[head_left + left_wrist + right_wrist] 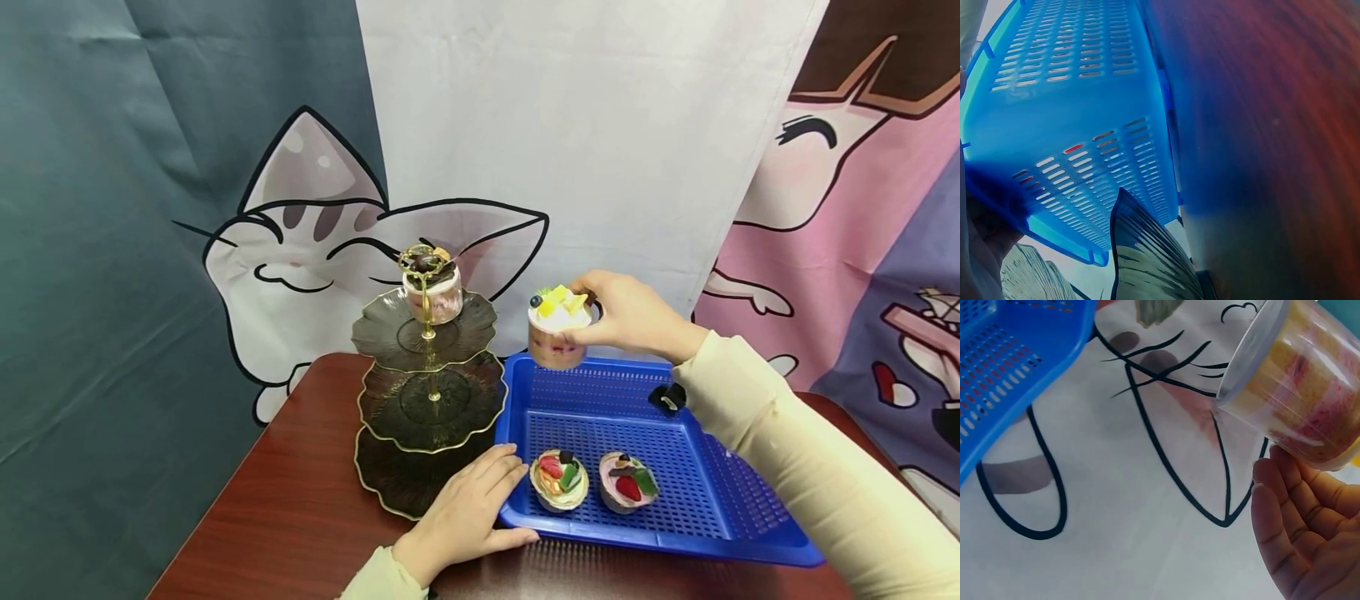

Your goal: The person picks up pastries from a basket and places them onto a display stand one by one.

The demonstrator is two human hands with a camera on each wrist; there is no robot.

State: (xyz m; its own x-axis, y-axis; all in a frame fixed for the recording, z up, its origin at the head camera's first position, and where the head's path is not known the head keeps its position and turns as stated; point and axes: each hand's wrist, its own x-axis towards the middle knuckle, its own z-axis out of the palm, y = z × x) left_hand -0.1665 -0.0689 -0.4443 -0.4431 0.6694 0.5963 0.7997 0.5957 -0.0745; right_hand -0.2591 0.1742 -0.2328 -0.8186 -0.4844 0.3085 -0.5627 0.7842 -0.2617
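Observation:
My right hand (626, 312) grips a clear dessert cup (557, 337) topped with cream, yellow fruit pieces and a blueberry, holding it up over the back left of the blue basket (652, 546). In the right wrist view the layered cake cup (1316, 387) shows its clear bottom, with the fingers around its side. My left hand (472, 508) rests on the basket's front left corner, fingers extended along the rim. Two fruit-topped cupcakes, one with a green leaf-like piece (558, 482) and one with a red strawberry (628, 483), sit inside the basket near its front.
Left of the basket stands a three-tier dark plate stand (431, 408) with gold scalloped rims. Its top tier carries another dessert cup (435, 292) with a dark topping, behind the gold ring handle. A cartoon-printed cloth (585, 125) hangs behind the reddish-brown table (270, 508).

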